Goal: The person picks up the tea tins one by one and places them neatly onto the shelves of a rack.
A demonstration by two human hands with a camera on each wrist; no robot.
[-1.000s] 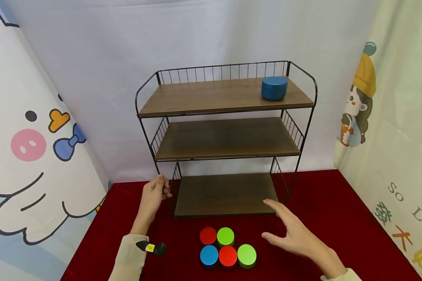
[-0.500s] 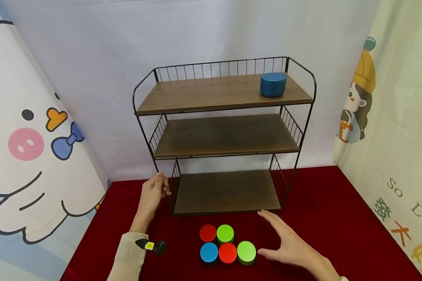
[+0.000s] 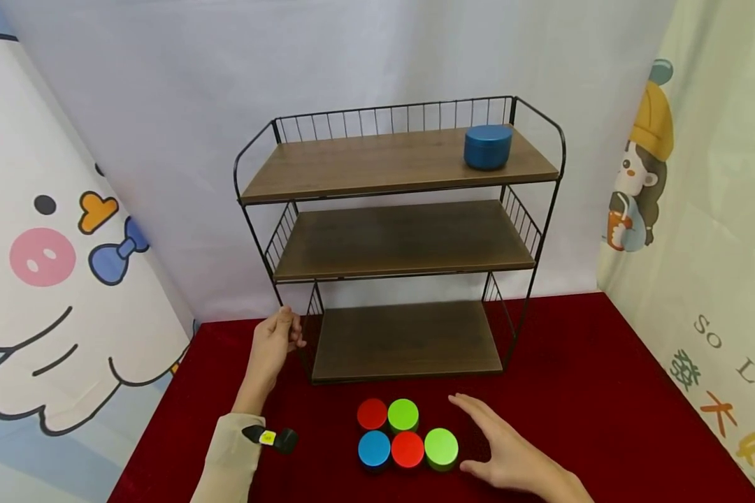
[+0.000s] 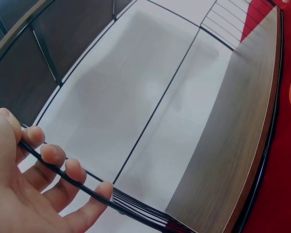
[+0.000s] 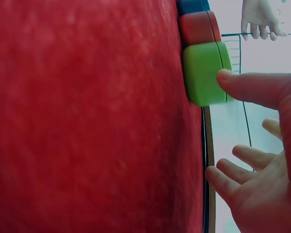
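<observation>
My left hand grips the thin black front-left post of a three-tier shelf rack, its fingers curled round the metal. Over the red cloth, my right hand is spread, thumb apart from the fingers, just right of the nearest green round tin. It holds nothing; in the right wrist view the thumb appears close to that tin, and contact is unclear. Beside it in the front row sit a red tin and a blue tin. Behind them are another red tin and another green tin.
A larger-looking blue tin stands at the right of the top shelf board. The middle and bottom boards lie below. Red cloth covers the table, with printed curtains at the sides.
My right hand has moved left and down, closer to the front green tin. My left hand keeps its grip on the post. The head view has tilted slightly.
</observation>
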